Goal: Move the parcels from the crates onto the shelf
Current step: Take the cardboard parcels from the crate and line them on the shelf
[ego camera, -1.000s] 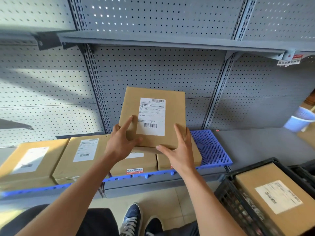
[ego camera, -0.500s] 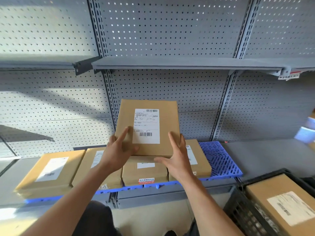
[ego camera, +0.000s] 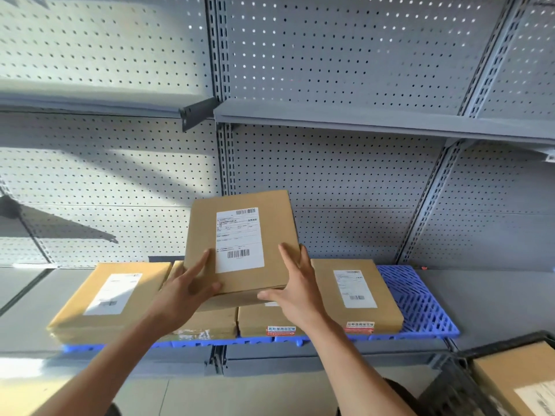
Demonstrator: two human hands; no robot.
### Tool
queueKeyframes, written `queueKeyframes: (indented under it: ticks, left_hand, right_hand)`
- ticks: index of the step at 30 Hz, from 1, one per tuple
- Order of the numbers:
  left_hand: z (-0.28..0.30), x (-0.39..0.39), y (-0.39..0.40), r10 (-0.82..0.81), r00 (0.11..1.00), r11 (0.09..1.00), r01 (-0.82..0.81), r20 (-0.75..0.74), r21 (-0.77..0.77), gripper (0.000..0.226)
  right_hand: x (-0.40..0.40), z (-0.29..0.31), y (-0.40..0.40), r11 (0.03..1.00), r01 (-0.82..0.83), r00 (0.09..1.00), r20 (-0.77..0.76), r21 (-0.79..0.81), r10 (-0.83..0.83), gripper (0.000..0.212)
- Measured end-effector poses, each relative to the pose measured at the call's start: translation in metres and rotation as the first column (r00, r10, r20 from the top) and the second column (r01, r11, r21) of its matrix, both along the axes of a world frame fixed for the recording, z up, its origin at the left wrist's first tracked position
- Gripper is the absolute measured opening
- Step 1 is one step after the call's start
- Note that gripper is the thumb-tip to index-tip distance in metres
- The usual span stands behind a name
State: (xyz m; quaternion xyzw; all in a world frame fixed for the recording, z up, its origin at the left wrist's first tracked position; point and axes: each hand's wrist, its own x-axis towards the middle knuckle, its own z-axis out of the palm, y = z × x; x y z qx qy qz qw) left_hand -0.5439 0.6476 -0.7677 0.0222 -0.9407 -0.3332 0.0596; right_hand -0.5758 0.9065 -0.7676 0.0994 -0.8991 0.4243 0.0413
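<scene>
Brown cardboard fills the middle of the view: a flat parcel (ego camera: pixel 240 244) with a white shipping label is up in the air, tilted, label facing the camera. The left hand (ego camera: pixel 187 291) grips its lower left corner, thumb on the front face; the right hand (ego camera: pixel 295 291) clasps the lower right edge, thumb underneath. It hangs just above a row of parcels (ego camera: pixel 356 294) lying flat on a blue plastic grid (ego camera: pixel 417 298) on the grey lower shelf (ego camera: pixel 495 298). Bottom right, another labelled parcel (ego camera: pixel 522 385) sits in a black crate (ego camera: pixel 456 388). The upper shelf (ego camera: pixel 360 118) juts out overhead.
</scene>
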Motion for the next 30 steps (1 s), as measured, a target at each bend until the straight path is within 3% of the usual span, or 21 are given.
queueKeyframes:
  ticks: [13,22,26,30]
  left_hand:
    - [-0.042,0.018,-0.134,0.133,0.983,0.982,-0.149,0.128,0.119,0.081]
    - [-0.062,0.032,-0.18,0.243,0.964,0.95,-0.259,0.109,0.174,0.062]
    - [-0.067,0.034,-0.197,0.256,0.959,0.956,-0.27,0.123,0.117,0.056]
    - [-0.071,0.034,-0.21,0.258,0.956,0.965,-0.25,0.142,-0.076,0.052]
  right_hand:
    - [-0.003,-0.04,-0.131,0.987,-0.159,0.982,0.103,0.027,0.156,0.11]
    - [-0.007,-0.071,-0.195,0.99,-0.133,0.966,0.221,-0.039,0.138,0.109]
    - [-0.008,-0.079,-0.22,0.993,-0.1,0.958,0.264,-0.064,0.113,0.107]
    - [-0.01,-0.098,-0.246,0.996,-0.06,0.967,0.245,-0.065,0.075,0.108]
